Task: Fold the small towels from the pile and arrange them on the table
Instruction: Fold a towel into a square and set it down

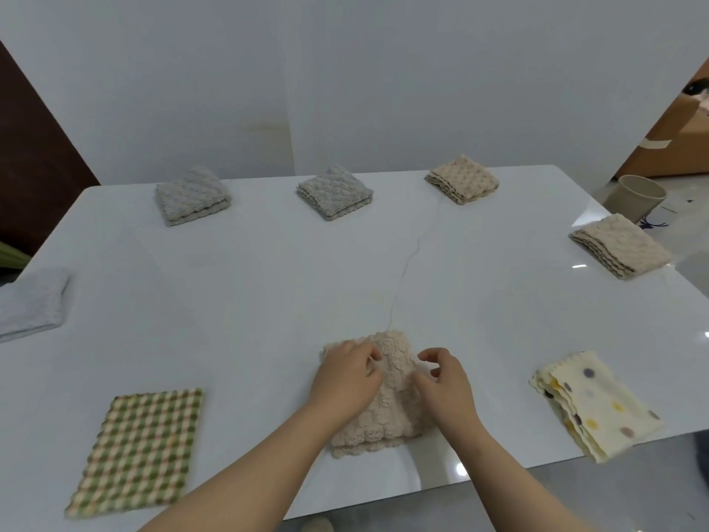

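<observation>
A fluffy beige towel (391,412) lies partly folded on the white table (268,286), near its front edge. My left hand (345,382) rests on the towel's left side, its fingertips curled into the fabric at the top. My right hand (447,382) is on the right side, thumb and forefinger curled round a raised fold. Folded towels lie spread around: two grey ones (192,195) (333,192) and a beige one (462,178) along the far edge, and another beige one (619,245) at the right.
A green checked towel (140,451) lies flat at the near left. A cream dotted towel (598,405) overhangs the near right edge. A pale grey towel (32,301) sits at the left edge. A beige cup (637,195) and a cardboard box (683,136) are beyond the right side.
</observation>
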Demonstrator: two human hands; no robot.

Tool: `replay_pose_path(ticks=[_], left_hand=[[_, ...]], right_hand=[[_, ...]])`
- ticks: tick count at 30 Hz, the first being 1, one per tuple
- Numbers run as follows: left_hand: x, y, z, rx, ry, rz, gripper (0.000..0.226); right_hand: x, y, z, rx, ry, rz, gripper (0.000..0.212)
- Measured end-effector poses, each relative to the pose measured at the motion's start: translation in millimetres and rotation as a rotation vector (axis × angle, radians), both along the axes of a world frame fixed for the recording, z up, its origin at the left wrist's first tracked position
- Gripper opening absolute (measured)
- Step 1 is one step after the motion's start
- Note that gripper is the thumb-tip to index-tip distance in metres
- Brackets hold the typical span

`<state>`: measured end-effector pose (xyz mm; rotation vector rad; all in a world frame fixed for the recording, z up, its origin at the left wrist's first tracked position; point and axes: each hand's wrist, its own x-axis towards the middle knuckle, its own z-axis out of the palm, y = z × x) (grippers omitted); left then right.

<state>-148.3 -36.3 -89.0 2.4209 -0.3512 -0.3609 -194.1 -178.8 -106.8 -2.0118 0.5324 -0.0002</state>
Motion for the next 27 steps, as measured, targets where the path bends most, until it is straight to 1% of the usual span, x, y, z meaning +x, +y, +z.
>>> replay_pose_path(ticks=[4,8,13,15,19,22,25,27], left_hand=[[-2,-19,1,0.008,-0.033,-0.017,0.025],[-7,-55,-1,0.009,-0.08,0.031,0.025],[-21,-114,-2,0.099,-0.107,0.09,0.027],[-28,-138,-2,0.087,-0.11,0.127,0.027],[-48,-184,-2,0.046,-0.028,0.177,0.027],[-64,-213,-6,0.019,0.089,0.215,0.028],[-73,-235,-9,-0.006,0.203,0.248,0.03],[-76,-247,-12,-0.026,0.262,0.283,0.032]], right_hand=[[3,-22,3,-0.06,-0.01,0.039,0.03],[7,-61,2,-0.102,-0.026,0.115,0.029],[6,-123,5,-0.172,-0.043,0.219,0.027],[5,-148,8,-0.201,-0.055,0.254,0.027],[-5,-190,11,-0.236,-0.046,0.326,0.025],[-18,-221,11,-0.299,-0.029,0.35,0.025],[-25,-247,12,-0.441,0.007,0.288,0.026],[-30,-262,11,-0.482,0.071,0.235,0.031]])
